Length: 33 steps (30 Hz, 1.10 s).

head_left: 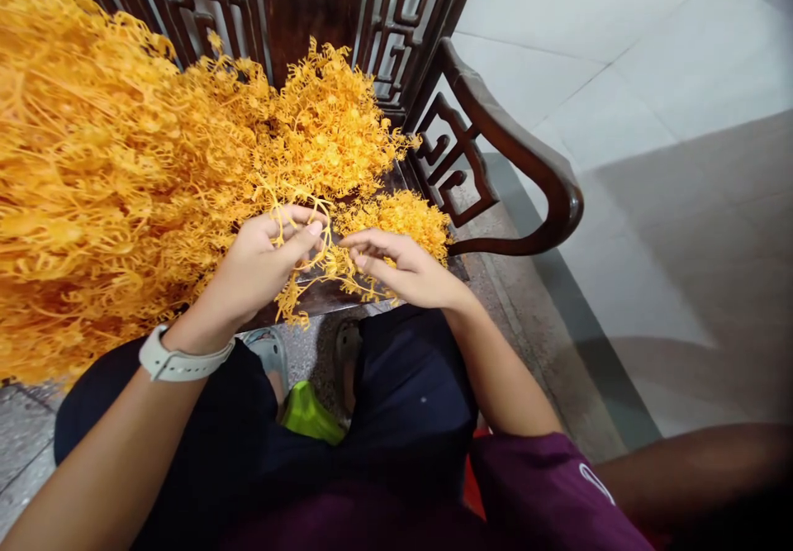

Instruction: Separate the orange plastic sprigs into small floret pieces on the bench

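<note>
My left hand (273, 254) pinches a thin, branching yellow plastic sprig (328, 233) between thumb and fingers; its bare stems loop over the fingertips. Close by on the right, my right hand (405, 268) has its fingers drawn together, tips pointing at the sprig. Whatever lies between those fingertips is too small to make out. Loose yellow strands hang below both hands, over the front edge of the dark wooden seat (322, 296). Just behind my right hand lies a small clump of yellow sprigs (409, 216).
A large heap of yellow plastic foliage (124, 171) fills the left, with another bunch (338, 121) against the carved chair back (313, 6). A curved wooden armrest (514, 121) stands at the right. A bright green object (310, 415) shows between my legs.
</note>
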Available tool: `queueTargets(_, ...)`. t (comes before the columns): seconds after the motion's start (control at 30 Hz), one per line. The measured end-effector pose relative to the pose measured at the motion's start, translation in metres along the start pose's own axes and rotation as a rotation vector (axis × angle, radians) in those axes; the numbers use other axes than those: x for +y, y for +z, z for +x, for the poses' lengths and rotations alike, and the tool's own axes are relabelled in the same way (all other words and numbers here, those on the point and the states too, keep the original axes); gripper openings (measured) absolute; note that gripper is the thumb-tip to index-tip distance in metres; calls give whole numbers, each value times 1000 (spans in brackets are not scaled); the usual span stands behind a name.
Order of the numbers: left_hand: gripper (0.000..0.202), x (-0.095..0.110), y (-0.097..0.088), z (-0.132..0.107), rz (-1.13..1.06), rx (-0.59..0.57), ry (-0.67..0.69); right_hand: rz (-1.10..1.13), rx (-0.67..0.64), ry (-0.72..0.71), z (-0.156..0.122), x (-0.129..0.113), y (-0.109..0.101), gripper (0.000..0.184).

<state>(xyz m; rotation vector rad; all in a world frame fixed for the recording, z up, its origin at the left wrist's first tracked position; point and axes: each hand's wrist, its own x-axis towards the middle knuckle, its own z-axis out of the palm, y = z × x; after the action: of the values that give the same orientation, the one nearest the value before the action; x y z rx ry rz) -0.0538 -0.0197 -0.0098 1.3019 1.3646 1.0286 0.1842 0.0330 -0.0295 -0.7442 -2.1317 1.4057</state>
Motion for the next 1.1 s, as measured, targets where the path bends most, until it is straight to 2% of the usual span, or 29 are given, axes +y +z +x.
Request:
queueTargets(0.2,27,-4,8,-2,-1,-39,30,48,-78,10,3,-12,14,30)
queueTargets(0.3,27,-5,12,-2,9,-76,60,45,-90,3,4,-10,21,23)
queueTargets(0.5,35,4,7,-3,53,-187,146,154,-8,4,3,-8,14,22)
queueTargets(0.63,56,5,2,-5,83,-187,102,256,51,39,2,-11,7,20)
queueTargets(0.73,55,6,1,-5,6,-171,24,348,102,45,1,-8,5,20)
queueTargets(0.9,45,12,-1,-5,-140,-121,-22,415,220,61,1,-4,2,19)
queueTargets(1.1,32,14,-1,-7,-513,-137,-52,289,100,107,-1,-5,5,15)
